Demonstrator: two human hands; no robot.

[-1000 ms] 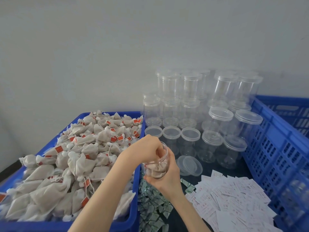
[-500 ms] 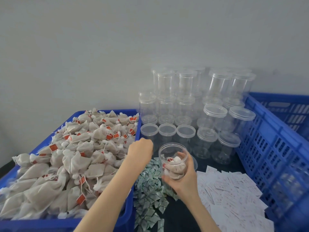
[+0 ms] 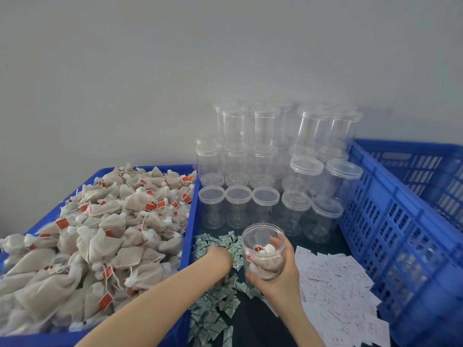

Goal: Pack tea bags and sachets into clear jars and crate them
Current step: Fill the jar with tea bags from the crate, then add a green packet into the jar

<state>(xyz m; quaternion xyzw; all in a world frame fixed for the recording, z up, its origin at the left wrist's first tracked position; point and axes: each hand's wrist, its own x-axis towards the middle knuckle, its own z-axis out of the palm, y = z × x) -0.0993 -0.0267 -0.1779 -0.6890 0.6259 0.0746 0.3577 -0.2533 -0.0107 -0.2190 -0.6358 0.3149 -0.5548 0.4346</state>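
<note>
- Two hands work over a dark tabletop point(image 3: 260, 329) between two blue crates.
- Right hand point(image 3: 278, 276) grips an open clear jar point(image 3: 263, 249), upright, with a few tea bags point(image 3: 265, 264) inside.
- Left hand point(image 3: 218, 259) rests knuckles-up on the heap of small green sachets point(image 3: 213, 309); whether its fingers pinch one cannot be told.
- Left crate point(image 3: 186, 221) is heaped with tea bags; the right crate point(image 3: 390, 221) stands beside stacked lidded empty jars point(image 3: 263, 186).
- White paper slips point(image 3: 338, 291) lie just right of the held jar.

The left hand's point(image 3: 220, 256) fingers are blurred among the sachets point(image 3: 215, 309), so their grip cannot be told. The bottom edge cuts both forearms and the near crate point(image 3: 186, 246).
</note>
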